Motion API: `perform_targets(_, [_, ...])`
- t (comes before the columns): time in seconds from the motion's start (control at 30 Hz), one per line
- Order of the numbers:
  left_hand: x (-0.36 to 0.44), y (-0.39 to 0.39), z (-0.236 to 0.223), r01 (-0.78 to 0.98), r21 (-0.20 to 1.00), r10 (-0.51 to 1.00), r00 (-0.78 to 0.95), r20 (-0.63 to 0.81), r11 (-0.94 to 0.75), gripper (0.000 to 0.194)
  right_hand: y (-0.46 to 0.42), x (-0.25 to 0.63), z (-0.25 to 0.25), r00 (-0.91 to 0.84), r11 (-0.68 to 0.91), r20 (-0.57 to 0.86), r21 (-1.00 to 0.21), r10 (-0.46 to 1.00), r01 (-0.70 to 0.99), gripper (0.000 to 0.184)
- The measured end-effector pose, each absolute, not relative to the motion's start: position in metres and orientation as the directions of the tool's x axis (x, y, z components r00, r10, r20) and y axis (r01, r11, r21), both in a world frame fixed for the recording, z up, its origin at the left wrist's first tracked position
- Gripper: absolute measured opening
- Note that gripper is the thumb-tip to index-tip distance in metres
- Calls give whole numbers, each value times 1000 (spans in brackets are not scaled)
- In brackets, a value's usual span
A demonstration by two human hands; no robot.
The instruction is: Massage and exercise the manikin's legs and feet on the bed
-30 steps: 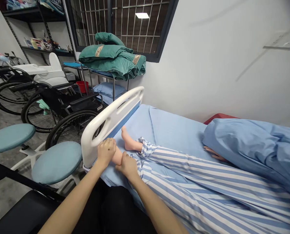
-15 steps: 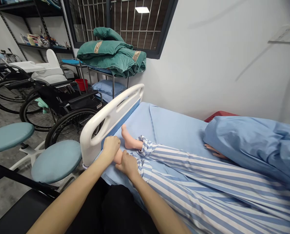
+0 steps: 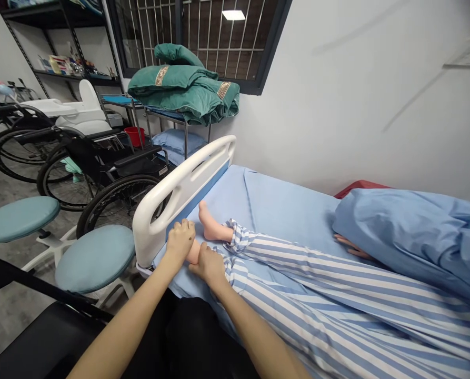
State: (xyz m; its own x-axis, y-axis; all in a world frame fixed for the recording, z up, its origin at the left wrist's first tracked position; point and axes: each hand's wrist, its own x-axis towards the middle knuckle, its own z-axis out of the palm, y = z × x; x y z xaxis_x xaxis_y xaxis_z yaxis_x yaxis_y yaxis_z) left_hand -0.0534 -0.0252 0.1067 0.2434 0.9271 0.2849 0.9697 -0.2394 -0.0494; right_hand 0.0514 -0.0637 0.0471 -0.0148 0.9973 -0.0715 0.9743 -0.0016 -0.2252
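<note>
My left hand (image 3: 181,239) is closed over the front of the near foot (image 3: 193,252), hiding its toes. Around the ankle of that same leg, just at the trouser cuff, my right hand (image 3: 210,266) is wrapped. The skin of the foot is smooth and pink, like a care manikin's. Beside it the far foot (image 3: 211,223) points up, bare and untouched. Both legs lie stretched on the bed in blue-and-white striped trousers (image 3: 298,263). Part of a hand (image 3: 353,246) shows from under a blue cover (image 3: 400,226) on the right.
A white footboard (image 3: 148,210) closes the bed's left end. Past it stand two round stools (image 3: 95,258), wheelchairs (image 3: 116,173) and a rack with green folded quilts (image 3: 187,89). A black chair (image 3: 41,342) is at lower left. The wall (image 3: 337,105) runs along the bed's far side.
My left hand has tipped slightly, its knuckles showing more, while still on the foot. My right hand keeps its hold at the ankle. The whole view has shifted a little.
</note>
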Motion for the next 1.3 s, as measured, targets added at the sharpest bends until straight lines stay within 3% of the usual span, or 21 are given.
perform_targets(0.17, [-57, -25, 98, 980, 24, 917, 175, 358, -196, 31, -64, 51, 49, -15, -2, -74, -232, 997, 973, 48])
perform_targets(0.4, [-64, -29, 82, 916, 316, 860, 57, 507, -246, 33, -65, 51, 52, -16, -1, -70, -242, 997, 970, 50])
perform_targets(0.6, [-67, -31, 88, 876, 391, 861, 51, 506, -282, 34, -66, 51, 52, -17, 0, -68, -244, 998, 970, 49])
perform_targets(0.7, [-69, -29, 96, 913, 344, 899, 54, 435, -221, 30, -66, 52, 51, -14, -1, -58, -244, 998, 970, 49])
perform_targets(0.93, [-59, -27, 121, 992, 3, 961, 124, 248, -129, 37, -64, 52, 48, -35, 22, -50, -245, 998, 969, 45])
perform_targets(1.3, [-45, -21, 143, 946, -78, 943, 322, 82, -316, 32, -66, 53, 53, -59, 48, -41, -227, 997, 973, 41])
